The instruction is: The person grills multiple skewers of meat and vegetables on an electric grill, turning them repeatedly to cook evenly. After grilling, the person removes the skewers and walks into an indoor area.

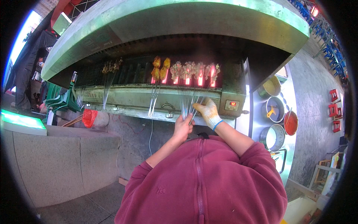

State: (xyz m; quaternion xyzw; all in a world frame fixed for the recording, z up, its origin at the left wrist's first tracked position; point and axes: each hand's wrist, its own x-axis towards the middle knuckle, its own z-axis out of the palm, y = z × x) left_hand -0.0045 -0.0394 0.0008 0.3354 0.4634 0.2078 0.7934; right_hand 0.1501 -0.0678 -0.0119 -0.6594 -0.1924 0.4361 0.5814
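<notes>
My left hand (pixel 183 126), bare, grips the lower ends of a bundle of metal skewers (pixel 183 103). The pale meat pieces (pixel 193 70) at their far ends lie over the glowing red elements of the grill (pixel 233 95). In a stained knitted glove, my right hand (pixel 208 112) touches the right side of the same bundle with thumb and fingers; whether it is closed on a skewer I cannot tell. Left of the bundle, yellow-orange skewered food (pixel 160 68) rests on the grill. Farther left lie skewers with small browned pieces (pixel 111 66).
A metal hood (pixel 173 16) overhangs the grill. At right, a steel table (pixel 257 112) bears metal pots (pixel 272 138), one holding a yellow-handled tool (pixel 270 112), and a bowl of red sauce (pixel 291 123). A red plastic bag (pixel 89 117) is at lower left of the grill.
</notes>
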